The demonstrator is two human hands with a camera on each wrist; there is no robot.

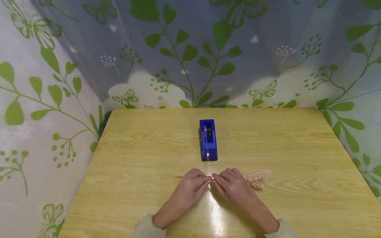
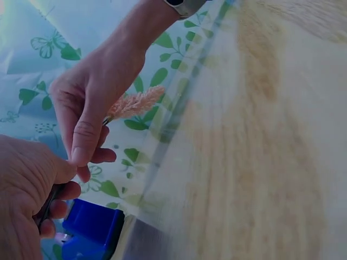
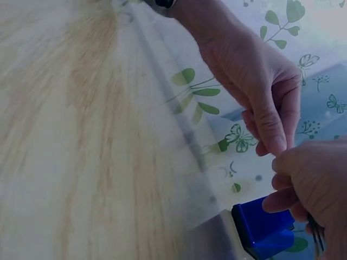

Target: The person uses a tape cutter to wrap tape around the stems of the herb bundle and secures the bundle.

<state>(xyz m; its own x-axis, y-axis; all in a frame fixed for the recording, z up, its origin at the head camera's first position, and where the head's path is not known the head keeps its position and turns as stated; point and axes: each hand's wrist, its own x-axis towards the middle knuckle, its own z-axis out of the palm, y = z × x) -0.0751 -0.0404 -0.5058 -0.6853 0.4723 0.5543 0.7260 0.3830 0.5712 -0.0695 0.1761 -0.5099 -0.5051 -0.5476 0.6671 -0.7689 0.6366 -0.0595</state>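
In the head view the left hand [image 1: 190, 183] and the right hand [image 1: 233, 185] meet over the table, fingertips almost touching. Both pinch the thin dark stems of a small bunch of dried flowers. Pale pink fluffy flower heads [image 1: 258, 178] stick out past the right hand, and the stem ends [image 1: 177, 177] show beyond the left. A strip of clear tape [image 1: 208, 165] runs from the blue tape dispenser [image 1: 212, 145] down to the fingertips. Between the fingers the tape's end is hidden. Dark stems [image 3: 316, 234] pass under the right palm in the right wrist view.
The wooden table [image 1: 134, 138] carries the dispenser just beyond the hands. Behind and beside it hangs a curtain [image 1: 190, 66] printed with green leaves and butterflies. Light glares off the tabletop in front of the hands.
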